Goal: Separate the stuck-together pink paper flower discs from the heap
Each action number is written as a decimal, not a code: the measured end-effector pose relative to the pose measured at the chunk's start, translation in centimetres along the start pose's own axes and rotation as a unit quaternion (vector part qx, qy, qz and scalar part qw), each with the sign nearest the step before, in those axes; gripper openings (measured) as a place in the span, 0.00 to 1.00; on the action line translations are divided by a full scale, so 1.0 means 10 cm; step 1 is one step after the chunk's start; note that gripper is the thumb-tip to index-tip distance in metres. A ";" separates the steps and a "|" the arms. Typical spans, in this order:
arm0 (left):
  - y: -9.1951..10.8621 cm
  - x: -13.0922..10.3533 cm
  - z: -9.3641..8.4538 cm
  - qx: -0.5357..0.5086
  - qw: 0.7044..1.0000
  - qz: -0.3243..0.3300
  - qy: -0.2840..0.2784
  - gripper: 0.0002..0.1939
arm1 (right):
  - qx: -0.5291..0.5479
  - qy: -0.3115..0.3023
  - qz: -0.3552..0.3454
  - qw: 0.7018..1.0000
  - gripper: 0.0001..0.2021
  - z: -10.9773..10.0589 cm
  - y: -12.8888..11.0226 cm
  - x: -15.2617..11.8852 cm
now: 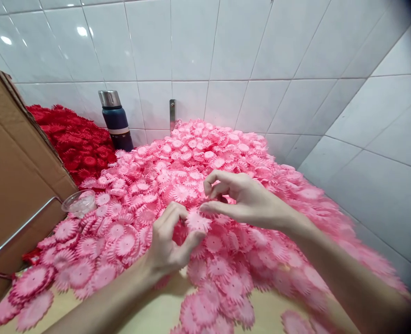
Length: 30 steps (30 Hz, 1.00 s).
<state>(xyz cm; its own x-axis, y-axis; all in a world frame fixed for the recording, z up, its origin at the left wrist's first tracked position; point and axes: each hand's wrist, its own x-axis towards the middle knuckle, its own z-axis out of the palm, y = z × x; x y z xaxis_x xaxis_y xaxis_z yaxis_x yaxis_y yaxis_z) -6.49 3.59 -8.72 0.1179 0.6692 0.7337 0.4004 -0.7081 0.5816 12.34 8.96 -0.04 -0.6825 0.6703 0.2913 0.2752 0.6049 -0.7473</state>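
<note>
My left hand [170,239] is closed around the edge of a pale pink, fringed flower disc [196,221], held between thumb and fingers. Close by on the right is my right hand [240,197], its fingers curled and its thumb apart from them. The thumb tip comes near the disc's upper edge; whether it touches cannot be made out. I see nothing between the right fingers. Beneath and behind both hands lies a large heap of similar pink flower discs [222,160].
A cardboard box [17,153] stands at the left, with a metal rod [21,232] before it. A clear plastic cup [80,204] sits among the discs. Behind are a dark blue bottle [117,123], red discs [76,139] and a tiled wall [191,46]. The tabletop [153,311] is pale yellow.
</note>
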 end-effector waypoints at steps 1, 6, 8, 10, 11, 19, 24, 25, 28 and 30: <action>0.02 0.01 0.00 -0.013 0.999 -0.033 -0.013 0.17 | -0.028 -0.007 -0.013 0.999 0.08 0.00 -0.03 -0.01; 0.12 0.05 0.04 -0.015 0.992 -0.123 -0.026 0.19 | -0.069 -0.013 -0.030 0.997 0.05 0.06 -0.11 -0.01; 0.17 0.04 0.05 -0.028 0.995 -0.099 -0.008 0.18 | -0.019 0.002 -0.003 1.000 0.06 0.07 -0.07 0.01; 0.20 0.01 0.06 -0.035 0.998 -0.057 0.016 0.17 | 0.033 0.044 0.018 0.998 0.08 0.02 0.02 0.03; 0.21 -0.02 0.05 -0.034 0.999 -0.032 0.026 0.16 | 0.050 0.073 0.025 0.996 0.08 -0.05 0.08 0.03; 0.11 -0.08 0.07 -0.014 0.999 0.010 -0.042 0.14 | 0.050 0.174 0.056 0.982 0.11 -0.57 0.15 -0.17; 0.12 -0.04 0.06 0.006 0.998 -0.014 -0.069 0.09 | 0.014 0.000 0.044 0.999 0.02 -0.37 0.03 -0.14; 0.12 -0.03 0.05 0.005 0.997 -0.019 -0.069 0.10 | 0.008 -0.016 0.045 0.999 0.01 -0.32 0.02 -0.13; 0.13 -0.03 0.04 0.006 0.997 -0.042 -0.067 0.12 | -0.014 -0.035 0.055 0.998 0.04 -0.20 0.02 -0.09; 0.14 -0.04 0.04 0.008 0.996 -0.064 -0.059 0.11 | -0.020 -0.036 0.057 0.997 0.08 -0.11 0.02 -0.07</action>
<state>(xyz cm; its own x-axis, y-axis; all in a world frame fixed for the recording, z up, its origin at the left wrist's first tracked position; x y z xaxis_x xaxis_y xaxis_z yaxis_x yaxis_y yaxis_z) -5.64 2.45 -8.31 0.1702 0.7757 0.6077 0.4339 -0.6127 0.6606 13.62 9.14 0.28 -0.6917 0.7042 0.1603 0.3806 0.5440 -0.7478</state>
